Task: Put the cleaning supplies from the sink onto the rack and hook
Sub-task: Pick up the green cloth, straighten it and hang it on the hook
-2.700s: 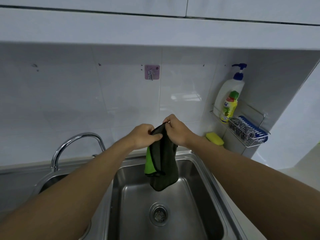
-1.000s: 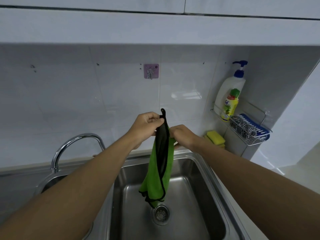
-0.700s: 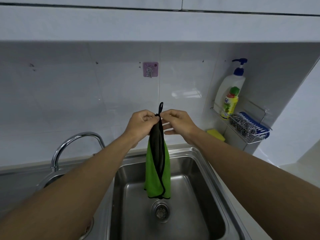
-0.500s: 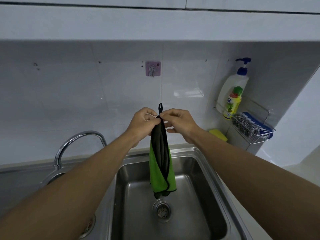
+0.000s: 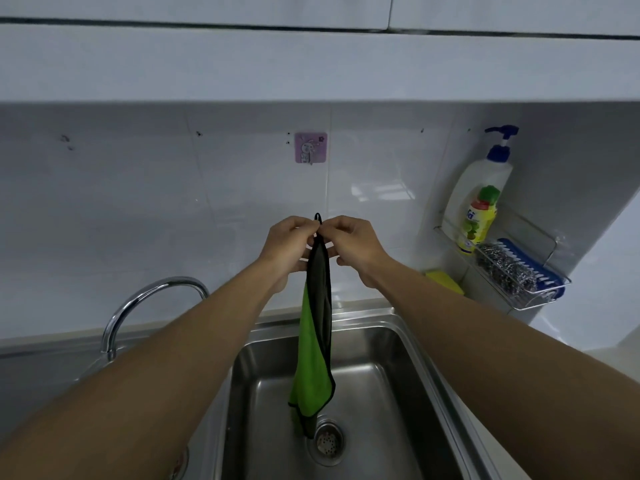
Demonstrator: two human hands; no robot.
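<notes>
Green cloth (image 5: 313, 358) in 2 hands; label perhaps unreadable.

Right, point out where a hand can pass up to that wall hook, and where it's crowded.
Free: the bare white tiles between the hands and the pink wall hook, and the tiles above the faucet. Crowded: the wire rack, filled by pump bottle, green-capped bottle, steel scourer and blue brush.

Glossy white wall tiles (image 5: 138, 209) cover the back wall, catching a pale window-like reflection at about two o'clock. White overhead cabinets (image 5: 207, 57) run across twelve o'clock, their underside shadowing the tiles. A curved chrome tap (image 5: 152, 299) rises at nine o'clock. A white side wall (image 5: 602, 209) closes three o'clock.
</notes>
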